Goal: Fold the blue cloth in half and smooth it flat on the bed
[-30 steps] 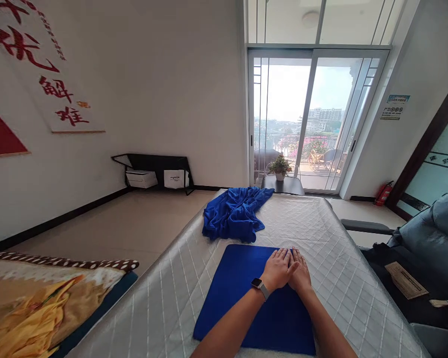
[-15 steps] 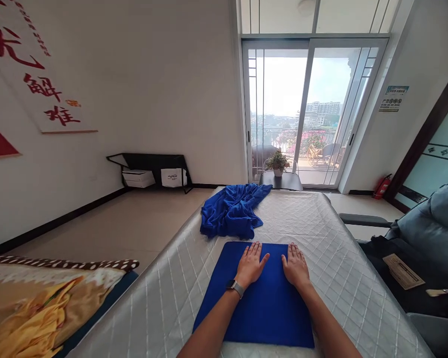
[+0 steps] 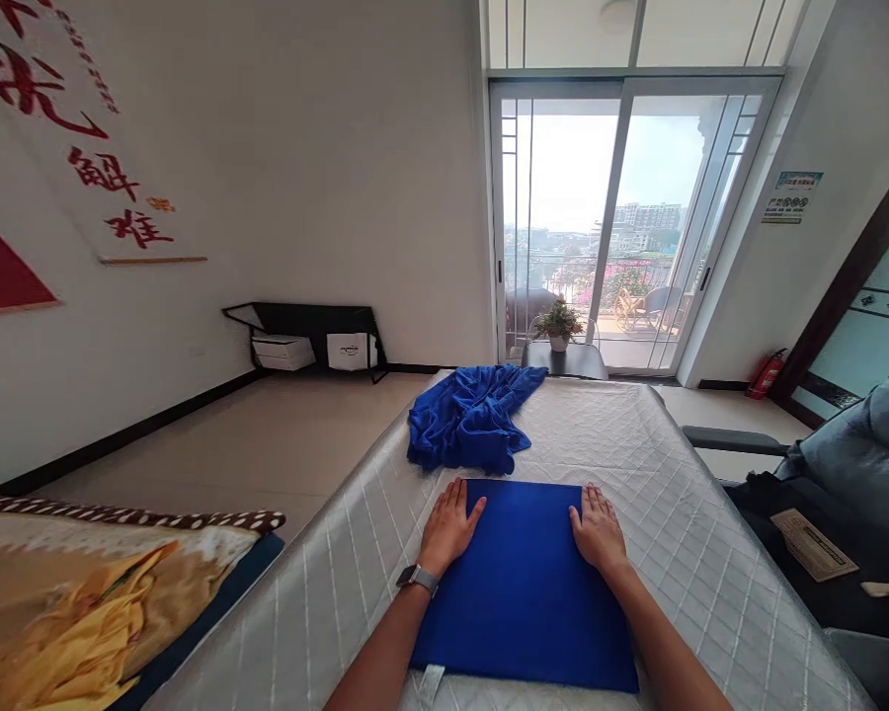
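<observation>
A flat blue folded cloth [image 3: 529, 592] lies on the silver quilted mattress [image 3: 326, 592] in front of me. My left hand [image 3: 448, 528] rests flat over its far left corner, fingers straight and thumb spread inward. On the far right corner lies my right hand [image 3: 598, 523], also flat with the thumb apart. Neither hand grasps anything. A small white tag [image 3: 431, 681] sticks out from the near left edge of the cloth. Just beyond it, a crumpled blue cloth [image 3: 474, 420] sits in a loose heap.
To the left, a yellow cloth [image 3: 81, 632] lies on a patterned blanket [image 3: 214, 563]. A dark armchair [image 3: 866, 444] holds a brown paper card [image 3: 813, 545] at the right. A potted plant [image 3: 558, 326] stands on a chair [image 3: 570, 359] by the glass door.
My left hand has slid left from the cloth's middle to its left edge. The white tag now shows at the near edge. My right hand stays at the right corner.
</observation>
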A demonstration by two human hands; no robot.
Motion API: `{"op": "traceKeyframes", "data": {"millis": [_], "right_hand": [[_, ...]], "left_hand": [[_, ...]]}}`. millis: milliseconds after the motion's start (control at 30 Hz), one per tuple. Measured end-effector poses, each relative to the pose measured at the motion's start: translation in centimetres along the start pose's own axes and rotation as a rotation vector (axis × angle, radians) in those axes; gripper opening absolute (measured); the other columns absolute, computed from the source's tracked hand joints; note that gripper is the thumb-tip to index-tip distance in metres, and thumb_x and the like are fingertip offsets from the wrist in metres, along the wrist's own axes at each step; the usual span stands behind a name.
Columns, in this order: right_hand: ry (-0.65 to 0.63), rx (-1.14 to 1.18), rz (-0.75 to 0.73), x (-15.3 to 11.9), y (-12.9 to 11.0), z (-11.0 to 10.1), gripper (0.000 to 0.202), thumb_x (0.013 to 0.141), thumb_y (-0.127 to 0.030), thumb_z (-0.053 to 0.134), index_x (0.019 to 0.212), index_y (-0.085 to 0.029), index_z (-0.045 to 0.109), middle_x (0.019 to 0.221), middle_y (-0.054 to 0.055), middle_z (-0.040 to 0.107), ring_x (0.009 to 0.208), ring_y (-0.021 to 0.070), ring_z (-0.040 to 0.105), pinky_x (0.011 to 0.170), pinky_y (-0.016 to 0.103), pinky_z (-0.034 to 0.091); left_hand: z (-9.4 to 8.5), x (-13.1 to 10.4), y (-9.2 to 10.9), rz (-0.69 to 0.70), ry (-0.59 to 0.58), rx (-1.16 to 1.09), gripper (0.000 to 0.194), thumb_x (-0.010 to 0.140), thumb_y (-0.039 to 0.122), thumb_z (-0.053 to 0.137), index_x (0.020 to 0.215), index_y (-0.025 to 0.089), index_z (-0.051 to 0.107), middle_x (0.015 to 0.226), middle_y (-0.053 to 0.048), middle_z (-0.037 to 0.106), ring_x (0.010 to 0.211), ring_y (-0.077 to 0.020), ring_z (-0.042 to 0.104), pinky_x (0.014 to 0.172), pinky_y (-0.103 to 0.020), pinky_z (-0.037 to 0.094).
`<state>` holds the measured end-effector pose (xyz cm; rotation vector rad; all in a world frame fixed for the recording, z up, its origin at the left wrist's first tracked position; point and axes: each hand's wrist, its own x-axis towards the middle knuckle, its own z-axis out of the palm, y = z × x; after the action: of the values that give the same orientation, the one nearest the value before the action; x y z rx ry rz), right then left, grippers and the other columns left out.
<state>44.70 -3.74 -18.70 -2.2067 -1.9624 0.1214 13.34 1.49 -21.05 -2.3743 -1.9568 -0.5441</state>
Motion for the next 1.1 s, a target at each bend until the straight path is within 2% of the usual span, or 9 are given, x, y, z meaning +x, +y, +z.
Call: {"op": "traceKeyframes", "data": {"millis": [400, 767, 1033, 1100], "right_hand": [[-0.022, -0.013, 0.027, 0.1, -0.3, 0.0, 0.071, 0.098, -0.048, 0.019, 0.156, -0.007, 0.020, 0.163, 0.009, 0.017, 0.151, 0.0197, 0.011, 0.122, 0.036, 0.005], [-0.015, -0.014, 0.025, 0.1, -0.5, -0.4, 0.071, 0.098, -0.047, 0.021, 0.156, -0.007, 0.022, 0.163, 0.010, 0.019, 0.151, 0.0205, 0.013, 0.122, 0.037, 0.007], [-0.010, -0.022, 0.019, 0.1, -0.5, -0.3, 0.070, 0.098, -0.046, 0.020, 0.156, -0.007, 0.022, 0.163, 0.009, 0.019, 0.151, 0.0202, 0.012, 0.122, 0.036, 0.007], [-0.005, -0.024, 0.018, 0.2, -0.5, -0.3, 0.070, 0.098, -0.047, 0.020, 0.156, -0.007, 0.022, 0.163, 0.009, 0.021, 0.151, 0.0200, 0.012, 0.122, 0.036, 0.008]], "left_hand": [[-0.2, 0.2, -0.1, -0.015, -0.040, -0.040, 0.078, 0.099, 0.063, 0.022, 0.150, 0.005, 0.035, 0.158, -0.020, 0.032, 0.147, -0.0286, 0.028, 0.119, -0.043, 0.021], [-1.3, 0.8, -0.5, 0.044, 0.029, 0.034, 0.070, 0.101, 0.057, 0.024, 0.143, 0.008, 0.047, 0.148, -0.019, 0.049, 0.137, -0.0303, 0.044, 0.115, -0.044, 0.032], [-1.5, 0.8, -0.7, 0.051, 0.028, 0.024, 0.064, 0.101, 0.055, 0.028, 0.145, 0.013, 0.046, 0.148, -0.014, 0.050, 0.137, -0.0285, 0.044, 0.116, -0.043, 0.031], [-1.5, 0.8, -0.7, 0.047, 0.025, 0.040, 0.065, 0.101, 0.056, 0.028, 0.145, 0.012, 0.046, 0.148, -0.015, 0.050, 0.137, -0.0288, 0.044, 0.116, -0.043, 0.031]]}}
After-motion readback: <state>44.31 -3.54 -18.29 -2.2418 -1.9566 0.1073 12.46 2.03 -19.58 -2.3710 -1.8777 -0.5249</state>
